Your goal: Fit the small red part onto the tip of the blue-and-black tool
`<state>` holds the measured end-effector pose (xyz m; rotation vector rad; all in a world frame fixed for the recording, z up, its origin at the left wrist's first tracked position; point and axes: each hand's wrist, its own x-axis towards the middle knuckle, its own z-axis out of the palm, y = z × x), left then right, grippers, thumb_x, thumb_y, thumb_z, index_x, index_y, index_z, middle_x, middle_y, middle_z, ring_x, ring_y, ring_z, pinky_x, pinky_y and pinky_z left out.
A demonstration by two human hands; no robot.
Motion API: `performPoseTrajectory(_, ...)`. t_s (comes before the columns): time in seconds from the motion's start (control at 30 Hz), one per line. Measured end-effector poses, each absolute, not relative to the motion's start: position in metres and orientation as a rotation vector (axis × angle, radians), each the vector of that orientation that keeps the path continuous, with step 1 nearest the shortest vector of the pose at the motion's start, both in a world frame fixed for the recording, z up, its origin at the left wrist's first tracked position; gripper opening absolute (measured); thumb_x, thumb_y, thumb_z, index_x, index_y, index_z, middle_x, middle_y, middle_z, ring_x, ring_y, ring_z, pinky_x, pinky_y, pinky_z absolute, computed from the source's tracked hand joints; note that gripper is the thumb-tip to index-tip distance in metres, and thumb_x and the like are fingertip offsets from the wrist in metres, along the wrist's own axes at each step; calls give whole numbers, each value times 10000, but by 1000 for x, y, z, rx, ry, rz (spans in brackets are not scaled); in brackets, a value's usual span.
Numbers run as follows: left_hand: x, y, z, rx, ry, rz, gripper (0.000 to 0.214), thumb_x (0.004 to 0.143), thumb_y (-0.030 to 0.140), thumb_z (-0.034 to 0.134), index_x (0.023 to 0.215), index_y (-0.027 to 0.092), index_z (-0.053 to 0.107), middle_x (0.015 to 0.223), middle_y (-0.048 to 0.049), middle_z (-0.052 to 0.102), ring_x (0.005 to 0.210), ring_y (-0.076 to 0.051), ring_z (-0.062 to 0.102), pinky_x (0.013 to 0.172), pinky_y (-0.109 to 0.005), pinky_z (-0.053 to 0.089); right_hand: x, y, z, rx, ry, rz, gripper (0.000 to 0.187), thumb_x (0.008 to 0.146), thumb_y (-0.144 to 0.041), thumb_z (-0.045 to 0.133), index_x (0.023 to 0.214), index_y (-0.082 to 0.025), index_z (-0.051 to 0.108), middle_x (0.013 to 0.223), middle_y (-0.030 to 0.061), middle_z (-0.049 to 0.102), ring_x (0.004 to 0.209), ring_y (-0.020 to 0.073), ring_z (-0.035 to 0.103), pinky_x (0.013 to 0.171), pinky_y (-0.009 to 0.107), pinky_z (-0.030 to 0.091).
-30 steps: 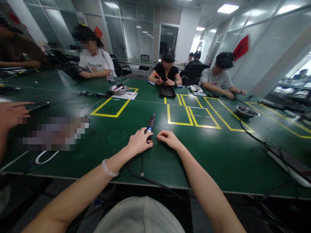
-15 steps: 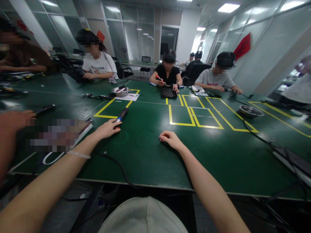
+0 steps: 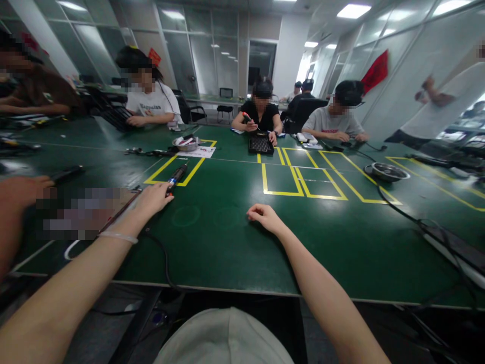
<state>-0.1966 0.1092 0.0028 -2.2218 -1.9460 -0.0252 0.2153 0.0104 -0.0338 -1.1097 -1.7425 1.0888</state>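
My left hand reaches out to the left and is closed around the handle end of an electric screwdriver, a black tool with a blue band and a black cable trailing back off the table edge. The tool lies low over the green table, its tip across a yellow tape line. My right hand rests on the table in the middle, fingers curled in loosely with nothing in them.
Yellow tape rectangles mark the table. A black tray, a metal bowl and a small bowl with paper lie farther out. A black cable runs at right. Another person's hand is at left; several people sit around.
My left hand has carried the screwdriver from the table's middle, beside my right hand, out to the left. My right hand has stayed put. A person has come into view at far right.
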Motion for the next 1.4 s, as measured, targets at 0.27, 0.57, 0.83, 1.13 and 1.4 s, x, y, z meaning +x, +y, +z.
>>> performPoseTrajectory(0.27, -167, 88, 16, -2004, -1978, 22, 418, 866, 328, 385, 1060, 26, 602, 1019, -234, 631, 930, -352, 588, 784, -409, 425, 216, 11, -34, -1105, -1745, 1090, 175, 830, -311, 592, 843, -144, 642, 726, 27, 662, 661, 131, 600, 680, 264, 471)
performPoseTrajectory(0.57, -98, 60, 36, -2364, -2028, -404, 375, 867, 451, 435, 1054, 186, 622, 965, -102, 694, 880, -269, 640, 754, -341, 447, 215, 11, -34, -1112, -1758, 1086, 185, 834, -328, 599, 850, -149, 643, 729, 27, 670, 666, 132, 603, 683, 266, 476)
performPoseTrajectory(0.83, 10, 21, 12, -3485, -1677, -1006, 337, 825, 397, 556, 1063, 165, 607, 822, -31, 694, 758, -161, 641, 700, -268, 475, 214, 12, -33, -1049, -1675, 1144, 177, 823, -340, 599, 851, -165, 595, 691, 7, 652, 631, 129, 588, 656, 265, 474)
performPoseTrajectory(1.13, 11, 14, -2, -3670, -1597, -1164, 352, 862, 386, 542, 1103, 148, 636, 1010, -68, 706, 821, -148, 631, 807, -295, 489, 214, 13, -34, -1061, -1656, 1189, 224, 835, -381, 586, 807, -160, 597, 682, 15, 668, 634, 129, 594, 665, 261, 470)
performPoseTrajectory(1.4, 8, 8, 2, -3313, -1411, -1047, 251, 865, 339, 539, 1060, 210, 630, 1018, -30, 684, 941, -170, 622, 883, -302, 464, 215, 12, -35, -1155, -1731, 1145, 302, 791, -448, 656, 816, -147, 650, 709, 21, 669, 651, 135, 587, 634, 249, 436)
